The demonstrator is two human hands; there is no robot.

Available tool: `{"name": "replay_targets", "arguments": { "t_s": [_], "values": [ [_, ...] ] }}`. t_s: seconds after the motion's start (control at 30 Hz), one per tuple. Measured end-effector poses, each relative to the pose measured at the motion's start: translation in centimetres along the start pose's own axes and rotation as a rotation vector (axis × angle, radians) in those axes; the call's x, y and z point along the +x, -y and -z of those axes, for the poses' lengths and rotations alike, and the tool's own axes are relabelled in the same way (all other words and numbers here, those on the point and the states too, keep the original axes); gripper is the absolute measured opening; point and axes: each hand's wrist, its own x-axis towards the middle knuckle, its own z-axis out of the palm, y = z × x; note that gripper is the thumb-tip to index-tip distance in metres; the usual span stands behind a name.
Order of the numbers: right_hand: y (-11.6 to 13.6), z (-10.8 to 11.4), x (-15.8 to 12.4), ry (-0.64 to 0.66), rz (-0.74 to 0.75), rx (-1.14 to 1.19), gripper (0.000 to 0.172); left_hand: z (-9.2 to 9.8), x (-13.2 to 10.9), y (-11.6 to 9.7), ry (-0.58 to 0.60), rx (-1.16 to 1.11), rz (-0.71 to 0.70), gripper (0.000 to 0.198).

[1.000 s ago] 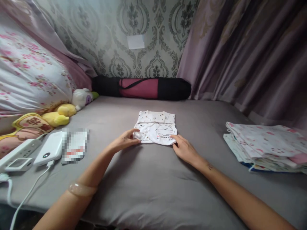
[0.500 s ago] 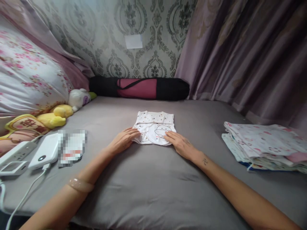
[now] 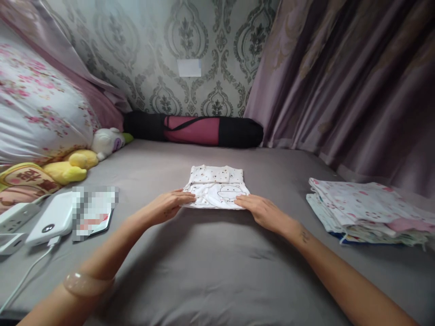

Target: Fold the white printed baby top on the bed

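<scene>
A small white garment (image 3: 217, 181) with a dotted print and a line-drawn animal face lies folded on the grey sheet. Its near edge looks slightly raised between my hands. My left hand (image 3: 171, 203) pinches the near left corner, fingers on top and together. At the near right corner, my right hand (image 3: 260, 209) grips the cloth with its fingertips over the animal drawing. Both thumbs are hidden beneath.
Folded cloths (image 3: 367, 208) are stacked at the right. A white power bank (image 3: 56, 217) with a cable, a power strip (image 3: 16, 217) and plush toys (image 3: 68, 167) line the left. A black and maroon roll bag (image 3: 193, 130) lies along the wall.
My fingers have closed on the garment's near corners, where they lay flatter before. The near edge has lifted and straightened. The camera view has shifted slightly.
</scene>
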Motion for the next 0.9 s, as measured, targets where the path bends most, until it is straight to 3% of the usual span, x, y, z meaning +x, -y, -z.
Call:
{"name": "replay_targets", "arguments": {
  "t_s": [0.2,0.33,0.4,0.5,0.67,0.77,0.9],
  "values": [
    [2.6,0.7,-3.3,0.067,-0.012,0.101,0.057,1.2,-2.5,-2.9,0.08,-0.109,0.015,0.041],
    [3.2,2.0,-3.1,0.084,-0.048,0.239,0.044,1.5,-2.9,-3.5,0.067,-0.166,0.195,0.034],
    [2.8,2.3,-2.1,0.044,-0.111,0.295,0.034,1.2,-2.0,-3.2,0.004,-0.212,0.302,0.028],
    [1.6,1.9,-0.2,-0.117,-0.28,0.339,0.024,0.6,0.2,-2.3,-0.166,-0.304,0.45,0.024],
    [-0.9,0.0,3.4,-0.351,-0.535,0.325,0.02,-1.1,4.0,0.1,-0.414,-0.35,0.66,0.015],
    [-2.1,-1.3,5.5,-0.383,-0.673,0.233,0.021,-2.4,5.9,1.5,-0.48,-0.339,0.779,0.01],
    [-3.0,-2.4,7.4,-0.327,-0.785,0.098,0.024,-4.0,7.8,2.9,-0.498,-0.203,0.841,0.011]
  ]
}}
